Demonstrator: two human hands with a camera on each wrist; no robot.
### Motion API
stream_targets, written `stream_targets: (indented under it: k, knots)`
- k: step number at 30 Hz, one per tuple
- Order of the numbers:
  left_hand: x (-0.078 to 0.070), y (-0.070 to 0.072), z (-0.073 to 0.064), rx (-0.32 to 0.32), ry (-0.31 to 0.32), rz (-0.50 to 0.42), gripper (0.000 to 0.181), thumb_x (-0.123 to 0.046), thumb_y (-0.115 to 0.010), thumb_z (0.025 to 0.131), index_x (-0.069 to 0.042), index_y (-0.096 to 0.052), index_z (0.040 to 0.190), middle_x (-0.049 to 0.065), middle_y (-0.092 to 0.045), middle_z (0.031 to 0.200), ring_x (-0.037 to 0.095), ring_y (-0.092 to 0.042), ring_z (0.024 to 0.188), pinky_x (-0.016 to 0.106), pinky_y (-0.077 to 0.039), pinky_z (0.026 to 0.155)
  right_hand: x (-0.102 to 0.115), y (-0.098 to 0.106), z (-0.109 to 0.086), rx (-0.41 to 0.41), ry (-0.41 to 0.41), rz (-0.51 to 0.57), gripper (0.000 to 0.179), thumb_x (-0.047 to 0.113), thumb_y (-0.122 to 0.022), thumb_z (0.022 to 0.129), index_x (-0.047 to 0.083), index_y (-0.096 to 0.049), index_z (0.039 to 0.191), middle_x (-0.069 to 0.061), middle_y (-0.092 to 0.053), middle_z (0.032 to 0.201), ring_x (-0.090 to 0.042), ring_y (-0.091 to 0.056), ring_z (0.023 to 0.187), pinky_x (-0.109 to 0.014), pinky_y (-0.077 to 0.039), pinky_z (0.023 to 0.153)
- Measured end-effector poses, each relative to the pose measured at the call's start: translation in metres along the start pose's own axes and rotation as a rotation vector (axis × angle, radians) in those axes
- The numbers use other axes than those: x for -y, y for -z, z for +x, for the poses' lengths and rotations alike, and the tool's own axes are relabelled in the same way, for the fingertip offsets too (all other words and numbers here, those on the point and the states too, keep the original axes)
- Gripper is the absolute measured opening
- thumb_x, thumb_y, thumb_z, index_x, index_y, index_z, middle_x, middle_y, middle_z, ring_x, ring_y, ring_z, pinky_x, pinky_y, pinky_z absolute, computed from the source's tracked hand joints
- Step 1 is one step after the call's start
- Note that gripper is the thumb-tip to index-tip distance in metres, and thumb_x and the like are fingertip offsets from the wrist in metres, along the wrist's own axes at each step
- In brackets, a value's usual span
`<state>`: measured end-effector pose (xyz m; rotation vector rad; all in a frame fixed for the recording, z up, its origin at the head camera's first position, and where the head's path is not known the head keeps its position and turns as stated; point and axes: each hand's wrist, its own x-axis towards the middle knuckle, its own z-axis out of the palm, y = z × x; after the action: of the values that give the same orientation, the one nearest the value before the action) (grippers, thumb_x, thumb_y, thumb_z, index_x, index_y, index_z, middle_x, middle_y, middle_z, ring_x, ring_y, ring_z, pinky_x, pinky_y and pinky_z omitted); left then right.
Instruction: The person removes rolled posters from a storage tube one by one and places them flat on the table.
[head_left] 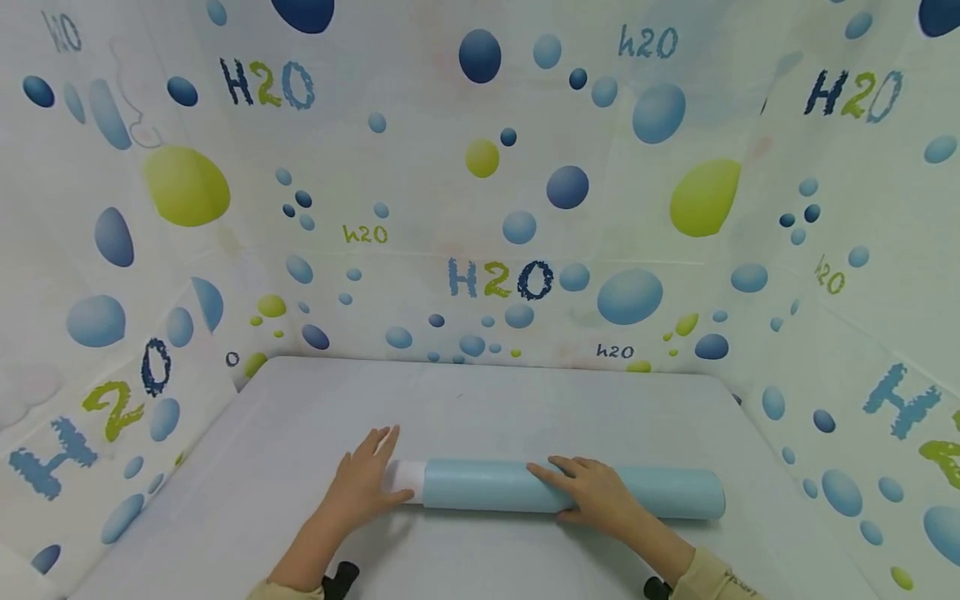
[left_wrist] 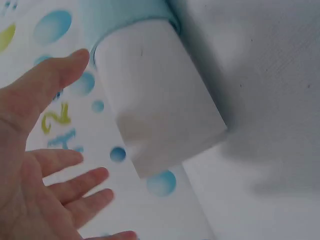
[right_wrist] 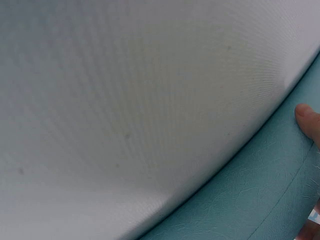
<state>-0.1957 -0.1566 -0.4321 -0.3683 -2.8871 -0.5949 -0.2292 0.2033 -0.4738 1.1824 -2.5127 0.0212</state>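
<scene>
A light blue roll point(head_left: 487, 485) with a leathery surface lies crosswise on the white tabletop. From its left end sticks out a white, box-like piece point(left_wrist: 155, 95) with straight edges and a squared corner. My left hand point(head_left: 363, 483) is around this white end with fingers spread and straight; in the left wrist view the thumb point(left_wrist: 75, 65) lies beside it, near the blue rim. My right hand point(head_left: 596, 496) spans the roll right of its middle, fingers over the top and thumb on the near side. The right wrist view catches its thumb point(right_wrist: 307, 120) on the blue surface.
The white tabletop point(head_left: 480, 408) extends behind and in front of the roll. Around it hang white sheets point(head_left: 420, 167) printed with blue and green drops and "H2O" lettering. Dark wrist mounts point(head_left: 341, 579) show beside both sleeves at the bottom.
</scene>
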Motion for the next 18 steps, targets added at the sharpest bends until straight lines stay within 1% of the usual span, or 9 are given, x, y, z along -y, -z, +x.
stream_targets:
  k: [2, 3, 5, 7, 9, 12, 14, 18]
  knots:
    - [-0.005, -0.004, 0.004, 0.016, -0.089, 0.071, 0.095, -0.033, -0.082, 0.065, 0.005, -0.034, 0.138, 0.026, -0.036, 0.138, 0.043, -0.031, 0.127, 0.066, -0.025, 0.094, 0.001, 0.0, 0.0, -0.002, 0.001, 0.002, 0.089, 0.044, -0.081, 0.061, 0.024, -0.041, 0.138, -0.009, -0.057, 0.116, -0.027, -0.061, 0.088, -0.04, -0.052, 0.072]
    - [-0.007, -0.006, 0.006, 0.031, -0.122, 0.091, 0.097, -0.033, -0.083, 0.063, 0.005, -0.033, 0.138, 0.025, -0.035, 0.139, 0.042, -0.028, 0.129, 0.067, -0.023, 0.095, 0.001, 0.0, 0.0, -0.002, 0.002, 0.001, 0.09, 0.044, -0.081, 0.061, 0.024, -0.041, 0.138, -0.009, -0.057, 0.116, -0.027, -0.061, 0.088, -0.04, -0.052, 0.072]
    - [-0.01, -0.011, 0.011, 0.066, -0.176, 0.129, 0.098, -0.03, -0.084, 0.062, 0.004, -0.032, 0.138, 0.023, -0.033, 0.141, 0.04, -0.027, 0.131, 0.065, -0.021, 0.097, 0.001, 0.0, 0.0, -0.004, 0.004, 0.0, 0.089, 0.044, -0.081, 0.061, 0.024, -0.041, 0.138, -0.009, -0.058, 0.116, -0.027, -0.061, 0.088, -0.04, -0.052, 0.072]
    - [-0.012, -0.016, 0.016, 0.107, -0.207, 0.149, 0.098, -0.028, -0.085, 0.061, 0.003, -0.032, 0.138, 0.021, -0.034, 0.141, 0.038, -0.027, 0.131, 0.062, -0.021, 0.099, 0.001, 0.001, 0.001, 0.001, 0.004, 0.001, 0.089, 0.044, -0.081, 0.061, 0.024, -0.041, 0.138, -0.009, -0.058, 0.116, -0.027, -0.061, 0.088, -0.04, -0.052, 0.072]
    - [-0.014, -0.02, 0.02, 0.153, -0.218, 0.146, 0.099, -0.024, -0.085, 0.06, 0.003, -0.032, 0.138, 0.02, -0.035, 0.141, 0.037, -0.029, 0.13, 0.06, -0.021, 0.101, 0.0, 0.002, 0.001, 0.012, 0.003, 0.002, 0.089, 0.044, -0.08, 0.062, 0.024, -0.041, 0.138, -0.01, -0.058, 0.116, -0.027, -0.061, 0.088, -0.04, -0.052, 0.072]
    - [-0.015, -0.025, 0.023, 0.2, -0.212, 0.142, 0.099, -0.022, -0.086, 0.058, 0.003, -0.033, 0.138, 0.02, -0.04, 0.137, 0.037, -0.035, 0.127, 0.058, -0.024, 0.101, 0.0, 0.004, 0.001, 0.037, -0.001, 0.01, 0.087, 0.044, -0.08, 0.063, 0.024, -0.04, 0.138, -0.01, -0.057, 0.117, -0.027, -0.061, 0.089, -0.039, -0.052, 0.073]
    - [-0.016, -0.027, 0.024, 0.22, -0.204, 0.14, 0.1, -0.021, -0.087, 0.057, 0.003, -0.033, 0.138, 0.021, -0.043, 0.134, 0.037, -0.039, 0.124, 0.057, -0.026, 0.1, 0.001, 0.005, 0.002, 0.061, -0.007, 0.017, 0.087, 0.044, -0.079, 0.064, 0.024, -0.039, 0.139, -0.009, -0.056, 0.118, -0.027, -0.061, 0.091, -0.039, -0.052, 0.073]
    - [-0.017, -0.029, 0.024, 0.238, -0.2, 0.14, 0.096, -0.018, -0.086, 0.058, 0.004, -0.035, 0.136, 0.021, -0.048, 0.128, 0.036, -0.045, 0.118, 0.054, -0.031, 0.098, 0.001, 0.009, 0.004, 0.095, -0.021, 0.057, 0.087, 0.042, -0.079, 0.065, 0.025, -0.038, 0.139, -0.011, -0.056, 0.12, -0.028, -0.061, 0.092, -0.041, -0.052, 0.071]
